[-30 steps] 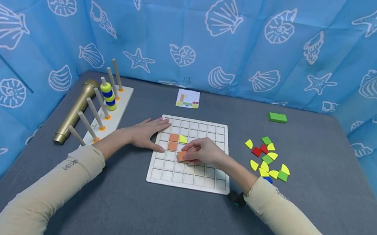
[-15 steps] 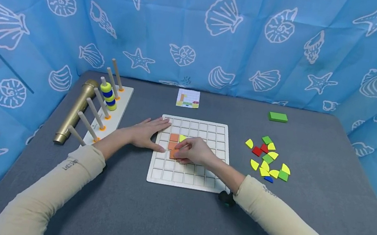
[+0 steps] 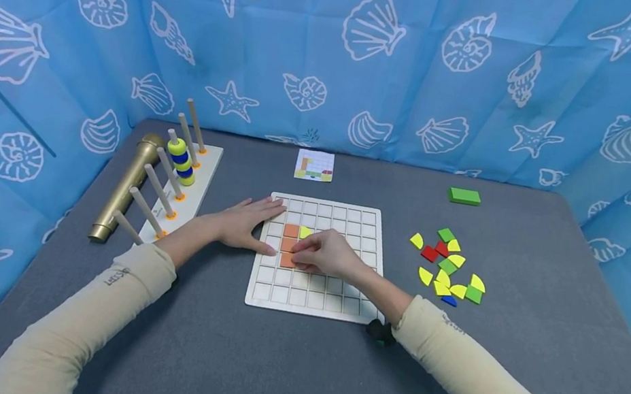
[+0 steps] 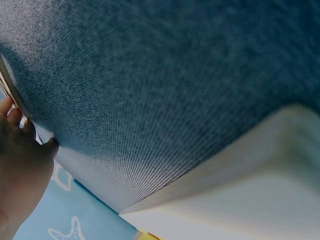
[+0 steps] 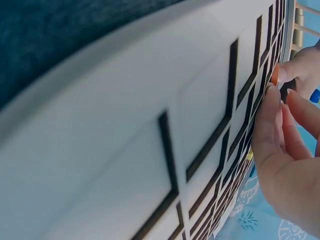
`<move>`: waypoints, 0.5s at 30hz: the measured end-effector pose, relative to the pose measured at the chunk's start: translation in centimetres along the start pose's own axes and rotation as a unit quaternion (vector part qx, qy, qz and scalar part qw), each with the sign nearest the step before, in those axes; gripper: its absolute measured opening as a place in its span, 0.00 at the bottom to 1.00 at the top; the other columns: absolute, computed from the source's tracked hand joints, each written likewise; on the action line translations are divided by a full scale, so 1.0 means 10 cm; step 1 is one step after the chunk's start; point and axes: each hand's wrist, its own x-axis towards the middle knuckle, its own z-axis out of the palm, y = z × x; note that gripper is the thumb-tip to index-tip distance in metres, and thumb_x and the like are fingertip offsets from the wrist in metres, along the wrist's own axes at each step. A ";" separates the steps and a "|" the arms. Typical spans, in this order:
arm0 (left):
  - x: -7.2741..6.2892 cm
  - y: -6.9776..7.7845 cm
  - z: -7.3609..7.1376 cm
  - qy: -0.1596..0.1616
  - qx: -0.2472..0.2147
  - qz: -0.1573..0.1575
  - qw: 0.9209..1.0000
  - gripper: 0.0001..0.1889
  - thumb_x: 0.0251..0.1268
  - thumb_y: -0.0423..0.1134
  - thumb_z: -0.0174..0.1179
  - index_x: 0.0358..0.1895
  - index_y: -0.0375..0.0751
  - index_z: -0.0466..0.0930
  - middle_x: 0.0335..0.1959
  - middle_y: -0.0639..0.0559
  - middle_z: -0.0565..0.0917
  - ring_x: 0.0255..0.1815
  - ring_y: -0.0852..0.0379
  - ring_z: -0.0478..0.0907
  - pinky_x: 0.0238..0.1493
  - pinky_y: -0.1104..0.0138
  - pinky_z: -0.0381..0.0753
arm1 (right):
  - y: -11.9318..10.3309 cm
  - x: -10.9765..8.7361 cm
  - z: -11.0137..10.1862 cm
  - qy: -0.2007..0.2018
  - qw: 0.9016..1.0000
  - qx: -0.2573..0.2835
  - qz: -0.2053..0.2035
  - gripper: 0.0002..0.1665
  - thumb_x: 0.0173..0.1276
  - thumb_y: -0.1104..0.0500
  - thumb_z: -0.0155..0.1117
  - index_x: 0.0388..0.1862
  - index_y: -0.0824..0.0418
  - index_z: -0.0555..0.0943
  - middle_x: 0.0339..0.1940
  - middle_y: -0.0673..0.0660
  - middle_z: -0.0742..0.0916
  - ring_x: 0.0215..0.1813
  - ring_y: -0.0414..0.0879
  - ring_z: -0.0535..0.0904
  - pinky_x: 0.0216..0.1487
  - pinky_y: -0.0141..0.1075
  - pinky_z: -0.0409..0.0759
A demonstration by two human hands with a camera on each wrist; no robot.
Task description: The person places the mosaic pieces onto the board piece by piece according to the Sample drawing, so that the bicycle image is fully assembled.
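Observation:
A white grid board lies on the grey table. My left hand rests on its left edge with fingers and thumb spread. My right hand is over the middle of the board, its curled thumb and fingers at the right edge of an orange square tile. That tile lies in line below two other orange squares in one column. Beside the top one sits a yellow quarter-circle tile, partly hidden by my right hand. In the right wrist view, an orange tile edge shows near the fingertips.
Several loose yellow, green, red and blue tiles lie right of the board, with a green block behind them. A small pattern card lies behind the board. At left stand a pegboard with rings and a gold microphone.
My right hand has moved left with the orange tile, which now lies squarely under the other two orange squares. My left hand has stayed still.

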 end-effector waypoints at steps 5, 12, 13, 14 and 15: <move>0.00 0.01 0.01 0.002 0.001 0.001 1.000 0.53 0.57 0.69 0.56 0.77 0.45 0.42 0.77 0.49 0.42 0.76 0.51 0.33 0.71 0.48 0.34 | -0.01 -0.01 0.00 -0.010 1.000 0.000 -0.013 0.10 0.65 0.63 0.66 0.44 0.65 0.85 0.32 0.55 0.87 0.34 0.45 0.84 0.34 0.35 0.83; -0.01 0.02 0.00 0.000 0.001 -0.002 1.000 0.53 0.57 0.68 0.57 0.77 0.45 0.42 0.77 0.49 0.41 0.76 0.51 0.33 0.71 0.49 0.34 | 0.01 -0.02 -0.06 -0.037 0.999 0.022 0.004 0.12 0.69 0.59 0.62 0.47 0.63 0.84 0.35 0.55 0.87 0.38 0.46 0.84 0.38 0.36 0.82; -0.01 0.01 0.00 0.000 0.001 -0.002 1.000 0.53 0.57 0.68 0.57 0.77 0.45 0.42 0.77 0.49 0.41 0.76 0.51 0.33 0.71 0.49 0.34 | 0.03 -0.02 -0.08 -0.046 0.999 0.023 0.005 0.13 0.70 0.58 0.61 0.48 0.62 0.84 0.36 0.55 0.87 0.39 0.45 0.83 0.39 0.36 0.82; -0.01 0.01 0.00 0.000 0.001 -0.002 1.000 0.53 0.57 0.68 0.57 0.77 0.45 0.42 0.77 0.49 0.41 0.76 0.51 0.33 0.71 0.49 0.34 | 0.03 -0.03 -0.11 -0.057 0.998 0.027 0.008 0.14 0.70 0.58 0.61 0.50 0.62 0.84 0.38 0.55 0.87 0.40 0.45 0.83 0.40 0.36 0.82; -0.01 0.01 0.00 0.000 0.001 -0.001 1.000 0.53 0.57 0.68 0.57 0.77 0.45 0.42 0.77 0.49 0.41 0.76 0.51 0.33 0.71 0.49 0.34 | 0.04 -0.04 -0.13 -0.070 0.997 0.034 0.012 0.14 0.71 0.58 0.60 0.51 0.63 0.83 0.39 0.55 0.87 0.41 0.45 0.83 0.42 0.36 0.81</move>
